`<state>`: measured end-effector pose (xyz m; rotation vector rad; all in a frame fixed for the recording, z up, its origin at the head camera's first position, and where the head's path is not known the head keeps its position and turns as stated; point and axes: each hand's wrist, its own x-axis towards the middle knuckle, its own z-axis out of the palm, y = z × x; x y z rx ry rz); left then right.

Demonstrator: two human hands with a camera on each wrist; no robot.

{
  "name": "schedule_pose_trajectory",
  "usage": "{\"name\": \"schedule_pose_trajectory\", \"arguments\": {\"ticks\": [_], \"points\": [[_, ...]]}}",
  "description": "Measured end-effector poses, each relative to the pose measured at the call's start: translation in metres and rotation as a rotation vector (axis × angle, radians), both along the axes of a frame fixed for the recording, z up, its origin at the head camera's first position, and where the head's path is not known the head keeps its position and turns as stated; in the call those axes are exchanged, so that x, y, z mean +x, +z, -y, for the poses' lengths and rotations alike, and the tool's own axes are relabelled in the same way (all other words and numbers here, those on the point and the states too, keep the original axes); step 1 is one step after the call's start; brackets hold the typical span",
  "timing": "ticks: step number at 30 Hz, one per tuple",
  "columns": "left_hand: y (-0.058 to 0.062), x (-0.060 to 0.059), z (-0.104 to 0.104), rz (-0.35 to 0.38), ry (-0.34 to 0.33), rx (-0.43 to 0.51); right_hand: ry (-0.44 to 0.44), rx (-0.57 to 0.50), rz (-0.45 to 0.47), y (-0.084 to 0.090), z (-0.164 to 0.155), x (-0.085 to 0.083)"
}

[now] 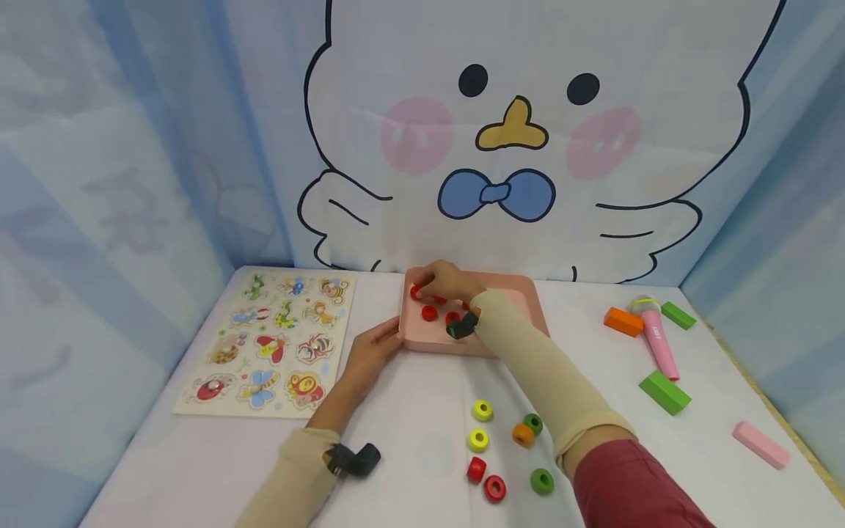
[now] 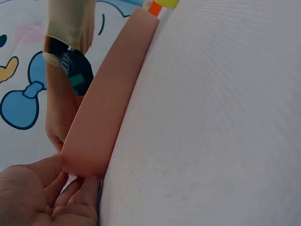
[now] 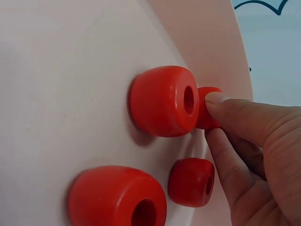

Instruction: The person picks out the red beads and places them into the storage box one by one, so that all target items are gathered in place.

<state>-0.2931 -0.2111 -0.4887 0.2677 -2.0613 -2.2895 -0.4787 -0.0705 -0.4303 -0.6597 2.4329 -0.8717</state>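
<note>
A pink tray (image 1: 528, 290) lies at the back of the white table. Several red beads lie in it, among them one at the middle (image 1: 430, 313) and a large one close to the right wrist camera (image 3: 162, 101). My right hand (image 1: 422, 287) reaches into the tray's far left corner. There its fingertips (image 3: 218, 100) pinch a small red bead (image 3: 207, 117). My left hand (image 1: 389, 334) rests with straight fingers (image 2: 63, 186) against the tray's near left corner (image 2: 84, 162).
An insect puzzle board (image 1: 271, 341) lies to the left. Loose yellow (image 1: 482, 410), orange (image 1: 523, 434), green (image 1: 541, 480) and red (image 1: 494, 488) beads sit near the front. At the right are a pink microphone (image 1: 656, 337), an orange block (image 1: 623, 321), green blocks (image 1: 664, 391) and a pink block (image 1: 761, 444).
</note>
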Motion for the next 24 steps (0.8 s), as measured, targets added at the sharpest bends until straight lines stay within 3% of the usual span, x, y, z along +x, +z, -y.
{"name": "schedule_pose_trajectory", "arguments": {"ticks": [6,12,20,24], "points": [[0.003,-0.001,-0.006,-0.009,-0.013,-0.026,-0.013,0.011,-0.01,0.006,-0.007,0.003],[0.003,0.0,-0.006,-0.011,-0.006,-0.067,0.016,0.011,-0.11,0.017,-0.023,0.011],[0.004,0.002,-0.002,0.005,-0.005,-0.088,0.028,-0.086,-0.12,0.025,-0.068,0.047],[0.003,0.001,-0.002,0.007,0.0,-0.083,0.083,-0.098,-0.197,0.026,-0.085,0.065]]}}
